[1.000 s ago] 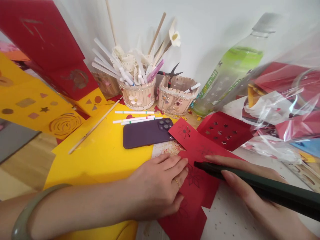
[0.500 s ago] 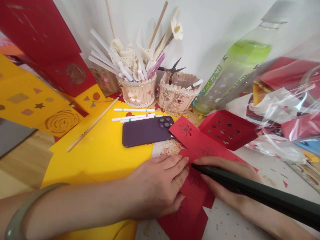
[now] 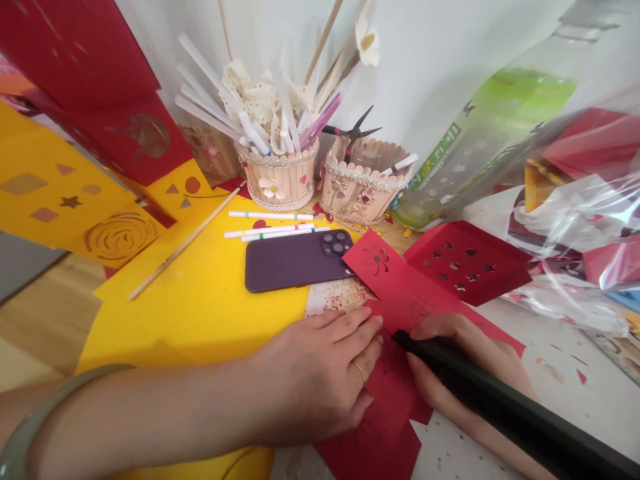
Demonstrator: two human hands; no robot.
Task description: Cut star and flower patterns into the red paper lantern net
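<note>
My left hand (image 3: 330, 373) lies flat, fingers stretched out, on the cross-shaped red paper (image 3: 395, 413). A ring and a pale bangle show on that hand and arm. My right hand (image 3: 470, 360) grips a long black pen-shaped tool (image 3: 480, 373), whose narrow end points at the paper beside my left fingertips. The very tip is too small to make out. Drawn flower outlines mark the red sheet, and its upper flap has a cut-out flower (image 3: 376, 259). Parts of the drawings are hidden beneath my hands.
A dark purple phone (image 3: 287, 263) and several striped sticks (image 3: 270, 215) lie on yellow card (image 3: 200, 320). Behind stand two decorated wooden baskets (image 3: 283, 180) and a clear bottle (image 3: 480, 140). Red paper with star cut-outs (image 3: 465, 263) touches clear plastic wrapping (image 3: 575, 260). Cut-out panels (image 3: 80, 200) rise at left.
The tool's narrow end has shifted slightly right and down along the red paper, and my right fingers are more bent. My left hand stays pressed down. The whole view has shifted a little.
</note>
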